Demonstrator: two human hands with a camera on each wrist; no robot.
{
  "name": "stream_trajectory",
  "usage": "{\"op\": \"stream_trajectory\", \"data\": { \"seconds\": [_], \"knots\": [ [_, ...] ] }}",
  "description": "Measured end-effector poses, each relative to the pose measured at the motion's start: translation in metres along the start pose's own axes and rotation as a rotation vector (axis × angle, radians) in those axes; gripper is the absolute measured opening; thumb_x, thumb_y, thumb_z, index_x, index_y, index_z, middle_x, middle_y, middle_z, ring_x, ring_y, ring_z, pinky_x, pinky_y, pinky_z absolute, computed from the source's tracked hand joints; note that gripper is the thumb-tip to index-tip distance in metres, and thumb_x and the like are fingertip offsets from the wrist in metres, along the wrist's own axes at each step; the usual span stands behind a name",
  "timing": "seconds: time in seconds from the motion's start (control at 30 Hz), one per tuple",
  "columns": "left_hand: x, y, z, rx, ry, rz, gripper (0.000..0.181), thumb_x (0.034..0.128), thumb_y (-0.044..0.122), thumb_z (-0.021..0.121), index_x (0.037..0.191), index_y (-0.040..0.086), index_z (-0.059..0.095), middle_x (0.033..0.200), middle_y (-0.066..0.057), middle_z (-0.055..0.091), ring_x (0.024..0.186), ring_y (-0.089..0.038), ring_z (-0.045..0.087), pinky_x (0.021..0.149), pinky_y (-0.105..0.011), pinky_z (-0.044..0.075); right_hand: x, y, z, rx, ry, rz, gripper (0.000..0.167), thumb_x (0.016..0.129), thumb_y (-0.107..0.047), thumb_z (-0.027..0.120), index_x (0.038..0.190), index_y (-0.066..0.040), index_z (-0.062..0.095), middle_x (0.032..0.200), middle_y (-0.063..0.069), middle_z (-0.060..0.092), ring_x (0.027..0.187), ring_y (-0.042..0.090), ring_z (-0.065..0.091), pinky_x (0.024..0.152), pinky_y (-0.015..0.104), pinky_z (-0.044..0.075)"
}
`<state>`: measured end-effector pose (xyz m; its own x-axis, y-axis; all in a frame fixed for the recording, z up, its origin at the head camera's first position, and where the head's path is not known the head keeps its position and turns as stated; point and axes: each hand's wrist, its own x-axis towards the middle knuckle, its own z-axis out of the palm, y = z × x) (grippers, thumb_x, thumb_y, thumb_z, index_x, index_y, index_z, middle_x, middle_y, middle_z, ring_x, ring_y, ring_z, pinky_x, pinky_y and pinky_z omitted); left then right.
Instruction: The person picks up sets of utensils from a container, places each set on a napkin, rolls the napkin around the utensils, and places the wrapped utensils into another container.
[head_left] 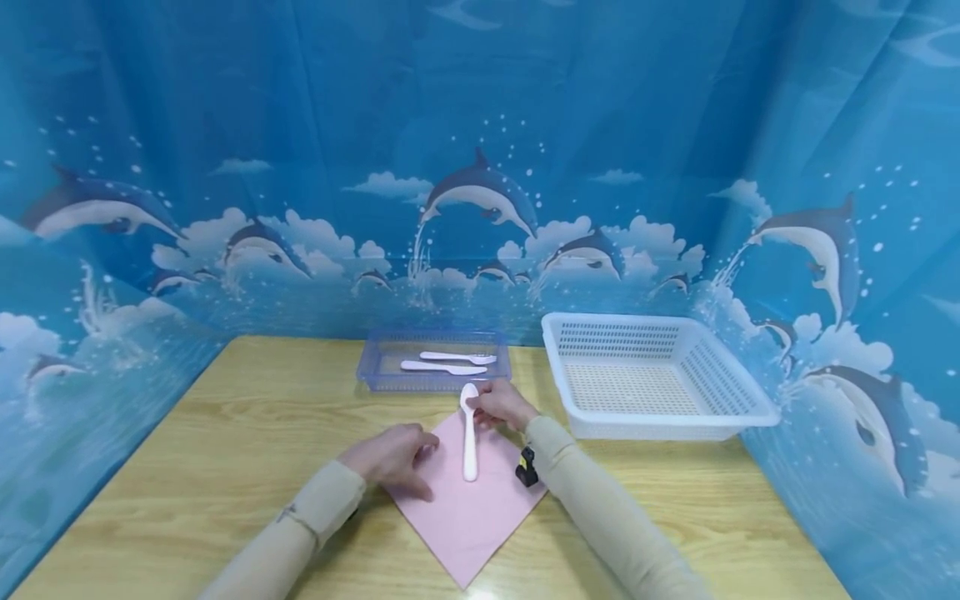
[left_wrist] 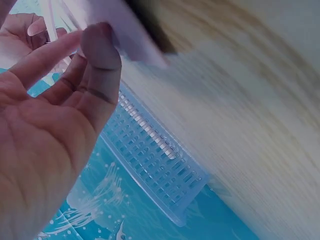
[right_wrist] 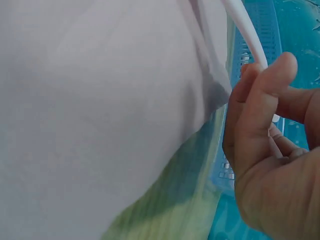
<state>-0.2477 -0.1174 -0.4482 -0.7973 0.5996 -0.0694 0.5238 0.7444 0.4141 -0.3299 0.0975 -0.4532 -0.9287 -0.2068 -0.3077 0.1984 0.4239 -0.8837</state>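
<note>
A white spoon (head_left: 469, 442) lies lengthwise above a pink napkin (head_left: 467, 533), which is turned with one corner toward me. My right hand (head_left: 504, 403) pinches the spoon close to its bowl, at the napkin's far corner. In the right wrist view, the white handle (right_wrist: 247, 27) runs up from the fingertips of that hand (right_wrist: 265, 145). At the napkin's left corner is my left hand (head_left: 392, 460), fingers loosely bent and thumb apart from them. The left wrist view shows that hand's fingers (left_wrist: 102, 60) overlapping the napkin's edge; whether they touch it is unclear.
Behind the napkin stands a blue-tinted clear basket (head_left: 367, 371) with a white fork (head_left: 453, 357) and a white knife (head_left: 442, 367) in it. A larger white basket (head_left: 637, 423) is at the back right of the wooden table (head_left: 262, 417). A dolphin-print curtain (head_left: 480, 100) surrounds the table's back and sides.
</note>
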Motion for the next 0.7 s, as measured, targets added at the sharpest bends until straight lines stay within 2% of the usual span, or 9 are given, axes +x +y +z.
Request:
{"op": "stream_trajectory", "data": {
  "seconds": [0.17, 0.43, 0.7],
  "knots": [
    [-0.002, 0.001, 0.004, 0.051, 0.004, 0.003, 0.068, 0.0589, 0.038, 0.092, 0.113, 0.004, 0.067, 0.084, 0.001, 0.052, 0.071, -0.01, 0.048, 0.062, -0.024, 0.045, 0.001, 0.004, 0.002, 0.034, 0.001, 0.013, 0.01, 0.09, -0.007, 0.066, 0.091, 0.001, 0.061, 0.063, 0.006, 0.061, 0.049, 0.008, 0.057, 0.043, 0.018, 0.049],
    [-0.003, 0.001, 0.008, 0.058, 0.003, 0.036, 0.063, 0.0589, 0.037, 0.091, 0.108, 0.004, 0.069, 0.083, 0.001, 0.052, 0.07, -0.01, 0.048, 0.061, -0.023, 0.045, 0.0, 0.01, 0.01, 0.018, 0.05, 0.002, 0.028, 0.088, -0.003, 0.068, 0.112, 0.007, 0.057, 0.061, 0.008, 0.062, 0.046, 0.01, 0.058, 0.043, 0.021, 0.053],
    [-0.003, -0.003, 0.006, 0.068, 0.027, 0.066, 0.064, 0.0601, 0.036, 0.091, 0.11, 0.004, 0.068, 0.083, -0.001, 0.051, 0.068, -0.01, 0.045, 0.059, -0.023, 0.042, 0.0, 0.008, 0.014, -0.037, 0.075, -0.047, 0.032, 0.089, -0.007, 0.068, 0.118, 0.005, 0.059, 0.065, 0.004, 0.06, 0.046, 0.007, 0.054, 0.04, 0.021, 0.05]
  ]
}}
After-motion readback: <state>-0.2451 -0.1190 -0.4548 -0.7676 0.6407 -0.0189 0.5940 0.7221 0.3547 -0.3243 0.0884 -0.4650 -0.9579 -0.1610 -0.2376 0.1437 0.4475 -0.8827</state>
